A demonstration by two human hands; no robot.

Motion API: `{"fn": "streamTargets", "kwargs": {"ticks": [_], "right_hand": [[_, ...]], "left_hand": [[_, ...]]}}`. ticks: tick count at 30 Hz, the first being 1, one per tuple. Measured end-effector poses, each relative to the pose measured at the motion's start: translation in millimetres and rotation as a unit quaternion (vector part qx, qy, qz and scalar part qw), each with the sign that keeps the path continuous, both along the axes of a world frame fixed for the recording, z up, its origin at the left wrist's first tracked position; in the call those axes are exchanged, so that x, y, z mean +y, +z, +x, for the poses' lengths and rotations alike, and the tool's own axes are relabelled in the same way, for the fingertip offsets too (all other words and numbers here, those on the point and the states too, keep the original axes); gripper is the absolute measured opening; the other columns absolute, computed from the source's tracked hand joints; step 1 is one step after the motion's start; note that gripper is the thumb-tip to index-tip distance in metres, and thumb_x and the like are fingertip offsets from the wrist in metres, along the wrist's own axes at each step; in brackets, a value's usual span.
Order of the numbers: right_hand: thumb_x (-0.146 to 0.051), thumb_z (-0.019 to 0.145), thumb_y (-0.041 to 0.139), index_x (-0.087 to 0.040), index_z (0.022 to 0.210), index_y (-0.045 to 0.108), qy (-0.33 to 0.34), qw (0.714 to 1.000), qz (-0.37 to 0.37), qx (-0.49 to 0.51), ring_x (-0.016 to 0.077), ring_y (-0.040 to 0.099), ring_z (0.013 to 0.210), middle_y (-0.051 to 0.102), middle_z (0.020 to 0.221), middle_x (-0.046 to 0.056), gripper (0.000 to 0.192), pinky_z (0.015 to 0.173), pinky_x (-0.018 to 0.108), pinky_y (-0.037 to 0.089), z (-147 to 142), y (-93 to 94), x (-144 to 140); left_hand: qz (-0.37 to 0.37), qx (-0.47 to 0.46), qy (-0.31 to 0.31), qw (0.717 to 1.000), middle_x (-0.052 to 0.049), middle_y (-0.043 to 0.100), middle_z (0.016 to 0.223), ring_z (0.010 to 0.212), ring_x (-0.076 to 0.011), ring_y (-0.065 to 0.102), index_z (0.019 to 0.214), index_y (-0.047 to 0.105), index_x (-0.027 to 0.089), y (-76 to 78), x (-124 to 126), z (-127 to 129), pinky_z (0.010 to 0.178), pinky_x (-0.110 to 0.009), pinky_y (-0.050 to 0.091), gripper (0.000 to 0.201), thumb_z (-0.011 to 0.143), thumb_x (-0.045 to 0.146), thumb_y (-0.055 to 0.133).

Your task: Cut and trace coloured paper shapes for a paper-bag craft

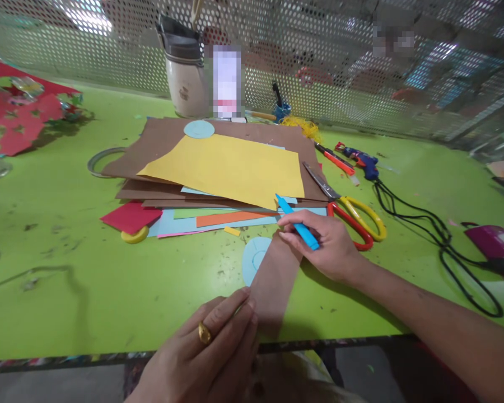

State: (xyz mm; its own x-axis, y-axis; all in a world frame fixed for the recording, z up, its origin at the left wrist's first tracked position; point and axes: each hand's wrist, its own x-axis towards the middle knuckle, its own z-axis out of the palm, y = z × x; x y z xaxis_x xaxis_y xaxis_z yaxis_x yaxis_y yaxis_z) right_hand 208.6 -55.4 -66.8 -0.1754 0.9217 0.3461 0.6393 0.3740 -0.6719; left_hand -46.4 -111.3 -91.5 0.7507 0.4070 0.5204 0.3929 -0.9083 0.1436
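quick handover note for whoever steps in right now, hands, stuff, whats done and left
Left hand presses the near end of the brown strip on the table.
Right hand holds a blue pen, fingers on the strip's far end.
A blue disc lies partly under the strip; scissors beside the right hand; paper stack behind.
Done: strip laid flat. No marks visible on it yet.

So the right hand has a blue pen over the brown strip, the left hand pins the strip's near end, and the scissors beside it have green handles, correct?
Not quite: the head view shows the scissors with red and yellow handles, not green. The rest holds: the right hand holds the blue pen over the brown strip, and the left hand pins its near end.
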Motion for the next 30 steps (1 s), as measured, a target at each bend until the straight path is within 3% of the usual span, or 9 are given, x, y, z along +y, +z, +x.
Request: {"fn": "streamTargets", "kwargs": {"ticks": [11,16,20,26,30], "right_hand": [[-0.015,0.084,0.058,-0.021,0.097,0.065,0.013,0.999,0.044,-0.029,0.0142,0.061,0.071,0.065,0.078,0.001,0.016,0.069,0.025,0.048,-4,0.7,0],[-0.016,0.086,0.056,-0.023,0.101,0.064,0.022,0.997,0.052,-0.045,0.0161,0.061,0.074,0.064,0.081,0.002,0.018,0.071,0.027,0.048,-3,-0.5,1],[-0.014,0.087,0.054,-0.023,0.105,0.061,0.029,0.995,0.053,-0.081,0.0176,0.06,0.078,0.064,0.087,0.004,0.021,0.073,0.029,0.048,-3,-2.2,0],[-0.013,0.088,0.052,-0.02,0.105,0.06,0.022,0.991,0.044,-0.127,0.0203,0.057,0.08,0.06,0.089,0.006,0.021,0.074,0.033,0.048,-5,-2.6,-3],[-0.013,0.088,0.051,-0.019,0.106,0.06,0.015,0.99,0.05,-0.13,0.0209,0.057,0.081,0.059,0.088,0.007,0.021,0.074,0.034,0.049,-6,-3.7,-2]], "left_hand": [[-0.012,-0.009,-0.008,1.0,-0.014,0.066,0.115,0.125,-0.0282,0.047,0.107,0.065,0.007,1.2,3,2,0.106,-0.043,0.042,0.029,0.08,0.004,0.055],[-0.012,-0.027,0.023,0.999,-0.009,0.07,0.107,0.116,-0.0232,0.055,0.103,0.066,0.009,5.5,0,8,0.103,-0.037,0.044,0.021,0.085,0.017,0.059],[-0.015,-0.021,0.045,0.999,-0.009,0.071,0.1,0.108,-0.0244,0.06,0.102,0.066,0.009,11.4,0,14,0.095,-0.037,0.049,0.025,0.084,0.026,0.062],[-0.034,0.024,0.055,0.998,-0.01,0.064,0.122,0.116,-0.0241,0.055,0.107,0.065,0.012,17.7,-1,16,0.096,-0.037,0.047,0.026,0.087,0.028,0.057],[0.007,0.028,0.044,0.999,-0.011,0.064,0.121,0.117,-0.0254,0.053,0.105,0.065,0.012,13.2,0,16,0.095,-0.038,0.045,0.027,0.087,0.03,0.057]]}}
